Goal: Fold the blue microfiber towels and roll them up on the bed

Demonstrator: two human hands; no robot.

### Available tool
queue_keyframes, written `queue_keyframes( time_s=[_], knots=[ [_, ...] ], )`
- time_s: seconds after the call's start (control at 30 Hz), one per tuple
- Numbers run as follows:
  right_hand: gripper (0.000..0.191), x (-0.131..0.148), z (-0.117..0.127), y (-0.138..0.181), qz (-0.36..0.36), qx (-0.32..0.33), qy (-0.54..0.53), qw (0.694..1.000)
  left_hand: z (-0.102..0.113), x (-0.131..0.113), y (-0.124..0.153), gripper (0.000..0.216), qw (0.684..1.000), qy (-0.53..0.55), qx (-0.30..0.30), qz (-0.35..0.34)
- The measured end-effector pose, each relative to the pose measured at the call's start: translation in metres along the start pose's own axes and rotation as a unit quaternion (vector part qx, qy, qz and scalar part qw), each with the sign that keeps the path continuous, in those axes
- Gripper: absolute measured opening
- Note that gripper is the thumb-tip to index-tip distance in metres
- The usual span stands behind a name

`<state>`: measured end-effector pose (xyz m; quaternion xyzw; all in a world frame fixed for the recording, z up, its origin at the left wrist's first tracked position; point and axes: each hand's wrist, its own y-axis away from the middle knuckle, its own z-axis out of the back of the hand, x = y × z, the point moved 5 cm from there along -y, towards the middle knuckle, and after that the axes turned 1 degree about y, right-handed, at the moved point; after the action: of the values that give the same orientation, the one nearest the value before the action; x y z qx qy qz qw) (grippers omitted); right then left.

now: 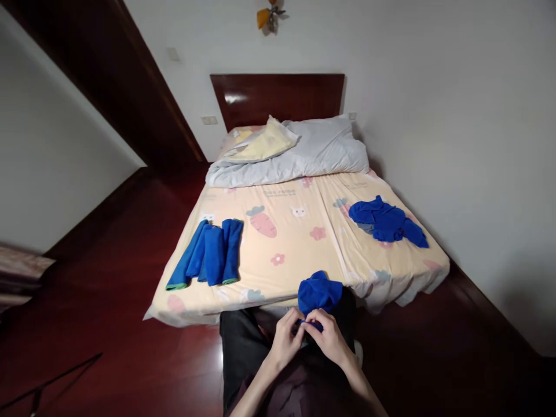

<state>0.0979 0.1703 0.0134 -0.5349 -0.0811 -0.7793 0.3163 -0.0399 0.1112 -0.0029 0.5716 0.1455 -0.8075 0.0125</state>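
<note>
I hold a crumpled blue cloth point(319, 292) at the foot of the bed. My left hand point(286, 339) and my right hand point(328, 336) are close together, and both pinch the cloth's near edge with closed fingers. The rest of the cloth bunches above my fingers, over the mattress edge. On the bed's left side lie several folded blue cloths point(211, 253) side by side, some with green edges. A loose heap of blue cloths point(386, 223) rests on the bed's right side.
The bed point(286, 249) has a cream sheet printed with carrots and flowers. A grey duvet point(304, 153) and a yellow pillow point(260, 143) lie against the dark wooden headboard point(278, 95). Dark red wooden floor surrounds the bed; a white wall runs close along its right.
</note>
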Motion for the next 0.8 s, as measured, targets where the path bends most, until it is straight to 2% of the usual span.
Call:
queue_keyframes(
  time_s=[0.1, 0.2, 0.3, 0.43, 0.53, 0.6, 0.67, 0.73, 0.8],
  knots=[
    [0.016, 0.020, -0.008, -0.005, 0.022, 0.043, 0.002, 0.999, 0.016, 0.009, -0.001, 0.006, 0.996, -0.024, -0.090, 0.001],
    [0.018, 0.036, -0.010, -0.009, 0.027, 0.057, 0.001, 0.998, 0.039, 0.018, -0.006, 0.012, 0.990, -0.068, -0.120, 0.014],
    [0.021, 0.045, -0.006, -0.012, 0.033, 0.050, 0.007, 0.998, 0.060, 0.027, -0.007, 0.019, 0.987, -0.114, -0.108, 0.019],
    [0.024, 0.047, 0.002, -0.013, 0.029, 0.031, 0.010, 0.999, 0.077, 0.041, 0.001, 0.023, 0.983, -0.170, -0.064, 0.031],
    [0.018, 0.044, 0.006, -0.013, 0.017, 0.052, 0.023, 0.998, 0.093, 0.047, 0.011, 0.023, 0.973, -0.218, -0.065, 0.043],
    [0.008, 0.041, 0.006, -0.013, 0.012, 0.082, 0.025, 0.996, 0.109, 0.042, 0.017, 0.024, 0.962, -0.258, -0.088, 0.035],
    [0.017, 0.036, 0.005, -0.016, 0.013, 0.101, 0.025, 0.994, 0.130, 0.029, 0.022, 0.026, 0.942, -0.308, -0.132, 0.008],
    [0.027, 0.026, 0.003, -0.023, 0.017, 0.089, 0.040, 0.995, 0.151, 0.007, 0.028, 0.028, 0.911, -0.365, -0.188, -0.031],
    [0.029, 0.012, 0.001, -0.030, 0.024, 0.049, 0.067, 0.996, 0.169, -0.019, 0.034, 0.028, 0.872, -0.420, -0.242, -0.076]
  ],
)
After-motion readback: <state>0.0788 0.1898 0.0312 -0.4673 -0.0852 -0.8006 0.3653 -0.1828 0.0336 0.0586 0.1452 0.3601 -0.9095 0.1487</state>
